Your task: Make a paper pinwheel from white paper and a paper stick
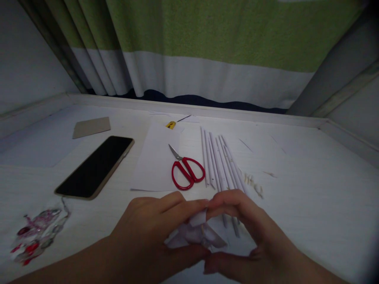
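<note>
- Striped curtain point(207, 51) — green above, white below — hangs behind a pale table point(310, 197) in dim light.
- Left hand point(148, 232) and right hand point(245, 232) meet at the near edge, fingertips pressed together around a crumpled piece of white paper point(195, 232); each hand pinches it between thumb and forefingers.
- Rolled paper sticks point(220, 163) lie side by side just beyond the hands, red scissors point(187, 170) beside them on a flat white sheet point(155, 161).
- Phone point(96, 165) lies face up to the left, a clear wrapper point(37, 232) near it.
- Judging by the pinch, the paper is being folded or shaped — the next move probably calls for a firm, even press along a crease.
</note>
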`<state>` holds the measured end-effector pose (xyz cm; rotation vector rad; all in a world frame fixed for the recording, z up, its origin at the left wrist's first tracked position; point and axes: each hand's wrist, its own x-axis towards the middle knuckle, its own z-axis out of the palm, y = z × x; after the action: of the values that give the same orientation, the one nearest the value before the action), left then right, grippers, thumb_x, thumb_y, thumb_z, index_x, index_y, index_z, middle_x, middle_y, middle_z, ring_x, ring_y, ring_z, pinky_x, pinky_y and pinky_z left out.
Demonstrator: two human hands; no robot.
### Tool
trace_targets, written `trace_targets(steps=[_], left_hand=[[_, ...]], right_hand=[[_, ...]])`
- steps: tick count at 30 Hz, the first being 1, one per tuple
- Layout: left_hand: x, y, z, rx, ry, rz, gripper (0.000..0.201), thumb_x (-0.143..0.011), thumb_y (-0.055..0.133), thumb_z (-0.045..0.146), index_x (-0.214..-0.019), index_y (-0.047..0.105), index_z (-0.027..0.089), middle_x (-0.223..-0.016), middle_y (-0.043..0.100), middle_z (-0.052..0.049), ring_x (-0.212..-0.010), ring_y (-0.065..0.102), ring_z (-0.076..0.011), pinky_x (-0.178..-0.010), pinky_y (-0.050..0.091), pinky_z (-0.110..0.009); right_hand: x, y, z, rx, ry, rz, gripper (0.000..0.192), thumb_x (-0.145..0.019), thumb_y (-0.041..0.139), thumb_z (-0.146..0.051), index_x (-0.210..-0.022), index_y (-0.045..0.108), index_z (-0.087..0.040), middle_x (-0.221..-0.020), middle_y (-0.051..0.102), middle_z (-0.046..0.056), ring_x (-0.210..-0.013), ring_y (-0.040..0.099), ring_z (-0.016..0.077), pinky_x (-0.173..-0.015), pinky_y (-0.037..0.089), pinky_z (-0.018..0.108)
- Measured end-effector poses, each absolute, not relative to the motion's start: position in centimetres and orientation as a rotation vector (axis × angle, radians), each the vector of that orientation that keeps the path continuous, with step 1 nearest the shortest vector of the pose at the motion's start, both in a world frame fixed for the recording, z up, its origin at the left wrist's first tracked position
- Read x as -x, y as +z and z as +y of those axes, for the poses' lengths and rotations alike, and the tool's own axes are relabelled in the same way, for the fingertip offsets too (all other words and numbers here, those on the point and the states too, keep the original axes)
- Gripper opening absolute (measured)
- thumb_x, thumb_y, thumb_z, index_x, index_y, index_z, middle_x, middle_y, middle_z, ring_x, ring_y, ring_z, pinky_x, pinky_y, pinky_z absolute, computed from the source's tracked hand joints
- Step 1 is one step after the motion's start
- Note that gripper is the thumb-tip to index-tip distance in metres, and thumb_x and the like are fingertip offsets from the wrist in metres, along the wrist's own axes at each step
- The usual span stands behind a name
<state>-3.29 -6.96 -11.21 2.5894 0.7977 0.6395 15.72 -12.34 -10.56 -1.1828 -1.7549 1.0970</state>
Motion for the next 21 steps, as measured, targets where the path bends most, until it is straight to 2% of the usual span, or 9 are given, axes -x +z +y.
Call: trace_targets(steps=[5,12,17,21], left_hand=[[3.20,-11.03,-7.01,-2.571,0.592,0.826,0.049,-0.067,0.068,0.038,-0.112,0.050,0.028,-0.077,0.064,0.003,-0.057,0.058,-0.0104,-0.046,0.040,-0.017],[3.19,-11.47,-7.26,-2.578,0.615,0.877,0.049,-0.066,0.068,0.033,-0.111,0.051,0.026,-0.081,0.065,0.001,-0.061,0.059,-0.0123,-0.046,0.041,-0.018],[3.34,-11.71,-7.03,-2.608,0.659,0.843,0.050,-0.067,0.068,0.036,-0.112,0.049,0.025,-0.081,0.067,0.003,-0.047,0.054,-0.0086,-0.045,0.040,-0.019],[3.40,-11.82,-6.99,-2.604,0.723,0.852,0.047,-0.077,0.054,0.045,-0.118,0.043,0.023,-0.064,0.065,0.005,-0.038,0.049,-0.0082,-0.044,0.040,-0.020]], right_hand=[[-15.78,-10.72,-12.42,1.134,1.112,-1.818,0.063,-0.063,0.074,-0.012,-0.107,0.038,-0.039,-0.098,0.059,-0.011,-0.075,0.062,0.0073,-0.081,0.048,0.019],[-15.55,-10.85,-12.31,1.150,1.027,-1.812,0.059,-0.066,0.072,-0.009,-0.108,0.040,-0.036,-0.099,0.061,-0.011,-0.089,0.058,0.0053,-0.079,0.045,0.009],[-15.63,-11.18,-12.43,1.143,0.928,-1.794,0.066,-0.064,0.072,-0.008,-0.113,0.037,-0.036,-0.101,0.058,-0.008,-0.094,0.057,0.0078,-0.081,0.045,0.011],[-15.73,-11.31,-12.42,1.177,0.821,-1.821,0.062,-0.065,0.072,-0.014,-0.114,0.037,-0.032,-0.101,0.057,-0.004,-0.095,0.056,0.0107,-0.083,0.045,0.015]])
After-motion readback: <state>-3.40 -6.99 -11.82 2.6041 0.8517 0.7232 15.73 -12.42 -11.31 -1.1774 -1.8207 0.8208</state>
